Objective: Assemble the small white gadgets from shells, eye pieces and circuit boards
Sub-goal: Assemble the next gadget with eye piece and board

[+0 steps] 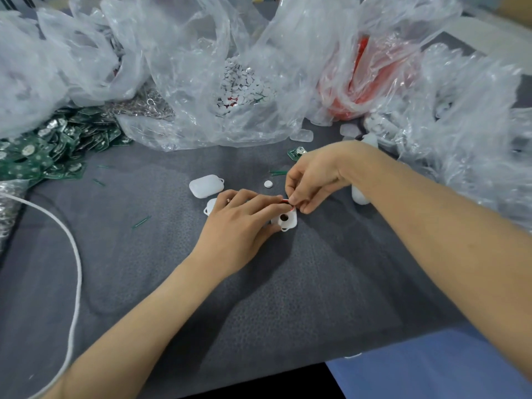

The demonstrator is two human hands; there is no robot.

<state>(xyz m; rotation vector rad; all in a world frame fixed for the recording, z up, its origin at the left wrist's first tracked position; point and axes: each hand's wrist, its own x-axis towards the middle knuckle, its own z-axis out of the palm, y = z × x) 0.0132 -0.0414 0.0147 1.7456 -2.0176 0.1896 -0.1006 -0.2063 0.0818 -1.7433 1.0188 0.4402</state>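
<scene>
My left hand grips a white shell with a dark round hole, holding it between thumb and fingers just above the grey table. My right hand pinches a small red-rimmed piece right above that shell, fingertips touching those of the left hand. A closed white gadget lies just beyond my left hand. Another white shell peeks out from under the left hand. One loose white disc lies between the hands and the bags. A single green circuit board sits behind my right hand.
A heap of green circuit boards fills the left. Clear plastic bags hold white discs, red parts and white shells along the back. A white cord curves down the left side. Green slivers are scattered about.
</scene>
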